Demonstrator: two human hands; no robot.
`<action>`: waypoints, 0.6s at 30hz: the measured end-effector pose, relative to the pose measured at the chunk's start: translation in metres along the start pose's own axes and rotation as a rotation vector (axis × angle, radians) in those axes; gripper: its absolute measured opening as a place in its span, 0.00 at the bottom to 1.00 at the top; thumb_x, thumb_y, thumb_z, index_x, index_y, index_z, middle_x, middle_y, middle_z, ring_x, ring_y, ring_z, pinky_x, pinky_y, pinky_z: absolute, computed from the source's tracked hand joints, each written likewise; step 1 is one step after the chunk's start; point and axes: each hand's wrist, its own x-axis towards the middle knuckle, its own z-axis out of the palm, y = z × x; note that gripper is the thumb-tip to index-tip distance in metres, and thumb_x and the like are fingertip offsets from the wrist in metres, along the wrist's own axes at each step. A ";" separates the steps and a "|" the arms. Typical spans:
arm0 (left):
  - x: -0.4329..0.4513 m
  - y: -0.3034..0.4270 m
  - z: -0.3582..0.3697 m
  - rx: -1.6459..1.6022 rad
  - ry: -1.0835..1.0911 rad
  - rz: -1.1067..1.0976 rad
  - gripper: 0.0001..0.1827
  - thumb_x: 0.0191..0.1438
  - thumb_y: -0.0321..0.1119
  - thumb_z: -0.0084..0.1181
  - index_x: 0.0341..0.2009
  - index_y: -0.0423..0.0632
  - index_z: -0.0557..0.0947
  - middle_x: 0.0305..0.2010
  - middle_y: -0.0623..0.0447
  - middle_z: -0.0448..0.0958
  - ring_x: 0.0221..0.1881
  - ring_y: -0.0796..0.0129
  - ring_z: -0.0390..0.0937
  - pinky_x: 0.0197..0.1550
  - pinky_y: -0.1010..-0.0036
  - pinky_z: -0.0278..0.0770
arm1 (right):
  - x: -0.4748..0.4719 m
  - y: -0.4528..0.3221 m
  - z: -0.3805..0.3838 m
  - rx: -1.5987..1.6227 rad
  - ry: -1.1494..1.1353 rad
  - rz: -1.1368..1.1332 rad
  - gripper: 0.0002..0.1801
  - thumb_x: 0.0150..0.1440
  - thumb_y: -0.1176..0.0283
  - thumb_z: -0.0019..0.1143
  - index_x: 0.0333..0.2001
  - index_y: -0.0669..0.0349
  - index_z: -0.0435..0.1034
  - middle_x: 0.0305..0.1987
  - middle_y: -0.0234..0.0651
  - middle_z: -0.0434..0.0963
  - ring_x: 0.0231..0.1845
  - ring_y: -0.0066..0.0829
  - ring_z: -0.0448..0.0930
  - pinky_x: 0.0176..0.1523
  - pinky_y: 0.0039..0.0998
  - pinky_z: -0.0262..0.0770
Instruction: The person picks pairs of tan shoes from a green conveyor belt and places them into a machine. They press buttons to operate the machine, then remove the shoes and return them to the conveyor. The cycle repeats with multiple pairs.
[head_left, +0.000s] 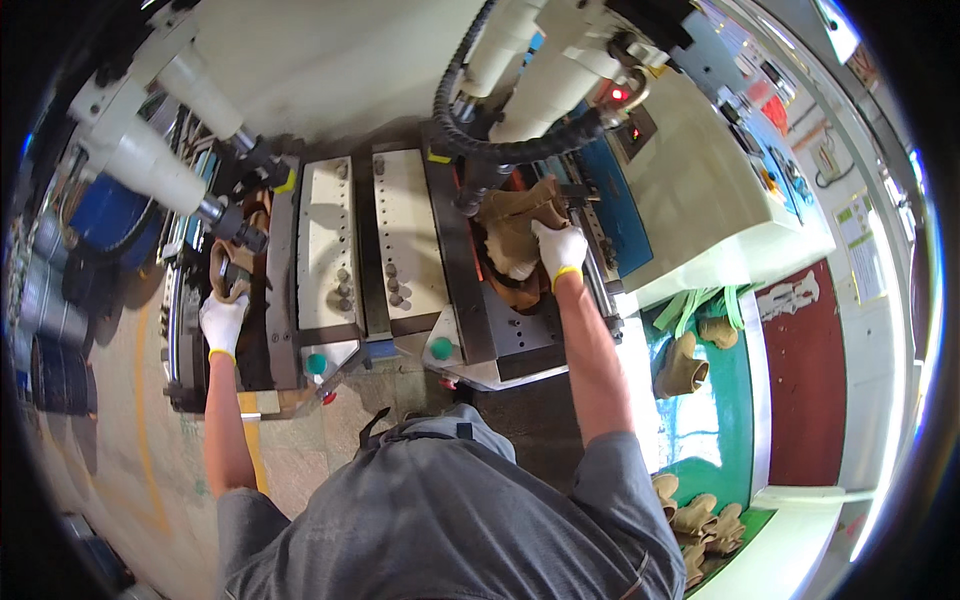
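Note:
Both my hands wear white knit gloves with yellow cuffs. My right hand (561, 251) grips the edge of a tan boot upper (517, 217), which lies over the right station of a shoe-making press, beneath its black-hosed press head (480, 184). Orange-brown material (525, 296) shows under that upper. Over at the left station, my left hand (223, 322) holds the near end of another tan boot upper (222, 268), its opening facing up. A press rod (244, 229) stands close beside it. The fingertips of my left hand are partly hidden.
Two pale drilled plates (409, 225) lie between the stations. A green button (316, 364) and another green button (441, 348) sit at the front corners, with red knobs below. To the right, a green conveyor (727, 420) carries several boot uppers (681, 366). A blue drum (112, 217) stands left.

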 end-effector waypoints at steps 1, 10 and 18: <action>0.000 -0.003 0.001 -0.006 0.001 0.012 0.25 0.53 0.50 0.77 0.49 0.45 0.93 0.47 0.34 0.92 0.53 0.34 0.89 0.57 0.46 0.85 | 0.017 0.006 0.000 0.000 -0.035 0.125 0.39 0.55 0.41 0.81 0.45 0.75 0.87 0.46 0.63 0.91 0.53 0.56 0.93 0.57 0.47 0.89; -0.006 -0.027 -0.004 -0.031 -0.062 -0.034 0.27 0.55 0.46 0.79 0.56 0.45 0.93 0.52 0.37 0.93 0.56 0.37 0.89 0.61 0.49 0.84 | -0.052 0.007 0.055 -0.133 0.248 0.049 0.30 0.65 0.42 0.71 0.44 0.62 0.87 0.39 0.53 0.92 0.46 0.55 0.93 0.55 0.51 0.88; -0.002 -0.018 -0.003 -0.035 -0.092 -0.024 0.26 0.56 0.43 0.78 0.56 0.44 0.92 0.52 0.38 0.93 0.56 0.39 0.89 0.61 0.49 0.84 | -0.025 -0.021 0.064 -0.170 0.202 -0.412 0.22 0.62 0.48 0.77 0.50 0.51 0.81 0.42 0.42 0.91 0.41 0.49 0.91 0.42 0.48 0.85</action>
